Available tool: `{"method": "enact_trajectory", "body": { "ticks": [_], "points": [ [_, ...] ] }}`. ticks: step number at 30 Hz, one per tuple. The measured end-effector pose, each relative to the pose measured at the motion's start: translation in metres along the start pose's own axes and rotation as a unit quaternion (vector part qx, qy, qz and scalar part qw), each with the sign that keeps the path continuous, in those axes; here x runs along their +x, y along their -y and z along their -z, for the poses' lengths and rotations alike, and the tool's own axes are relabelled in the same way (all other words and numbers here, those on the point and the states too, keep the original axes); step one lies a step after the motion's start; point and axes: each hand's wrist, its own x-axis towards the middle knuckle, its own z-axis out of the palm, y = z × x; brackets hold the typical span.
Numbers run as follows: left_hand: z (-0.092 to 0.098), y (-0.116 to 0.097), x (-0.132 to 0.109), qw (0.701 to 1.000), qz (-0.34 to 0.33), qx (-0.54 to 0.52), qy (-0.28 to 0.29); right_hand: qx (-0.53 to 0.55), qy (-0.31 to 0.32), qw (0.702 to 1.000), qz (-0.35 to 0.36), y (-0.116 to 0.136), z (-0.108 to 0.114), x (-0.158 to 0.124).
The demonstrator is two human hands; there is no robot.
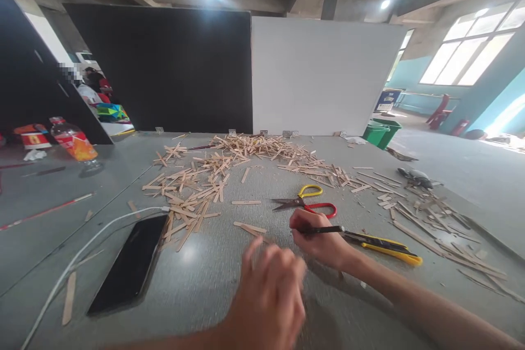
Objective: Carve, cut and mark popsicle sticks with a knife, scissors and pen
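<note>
My right hand (318, 232) is closed around a black pen (326, 229), its tip end hidden by the fingers. My left hand (270, 287) hovers low in the front middle, slightly blurred, with the index finger apart from the other bent fingers and nothing visible in it. Just beyond that index finger lie two crossed wooden craft sticks (252, 227). Another single stick (246, 202) rests farther away. Scissors (301, 202) with one yellow and one red handle lie with blades apart behind my right hand. A yellow-and-black utility knife (389, 249) sits beside my right wrist.
Loose craft sticks (262, 147) are heaped across the back and left. Split slivers (435, 224) litter the right side. A phone (129, 265) with a white cable (82, 257) lies at left, near a drink bottle (74, 139). Black (176, 71) and white panels (320, 76) stand behind.
</note>
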Motion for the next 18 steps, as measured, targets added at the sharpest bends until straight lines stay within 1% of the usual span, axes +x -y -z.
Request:
{"method": "enact_trajectory", "body": {
  "ticks": [1,3,5,8,11,14,16,18],
  "points": [
    [-0.007,0.011,0.010,0.998,0.052,0.016,0.024,0.022,0.002,1.000,-0.010,-0.001,-0.002,0.000],
    [-0.017,0.029,0.024,0.988,0.129,0.032,0.084,0.054,-0.005,0.998,-0.033,-0.005,-0.005,-0.002],
    [-0.022,0.039,0.029,0.979,0.159,0.030,0.127,0.077,-0.015,0.995,-0.058,-0.008,-0.005,-0.006],
    [-0.024,0.042,0.028,0.980,0.136,0.003,0.144,0.119,-0.011,0.988,-0.094,-0.013,-0.004,-0.011],
    [-0.023,0.038,0.025,0.982,0.104,-0.052,0.149,0.186,0.041,0.973,-0.127,-0.015,-0.004,-0.013],
    [-0.024,0.037,0.023,0.980,0.134,-0.066,0.131,0.246,0.085,0.953,-0.153,-0.013,-0.006,-0.014],
    [-0.026,0.037,0.024,0.977,0.159,-0.055,0.128,0.266,0.088,0.946,-0.164,-0.013,-0.008,-0.014],
    [-0.027,0.038,0.024,0.976,0.163,-0.051,0.135,0.276,0.083,0.943,-0.166,-0.014,-0.010,-0.013]
  ]
}}
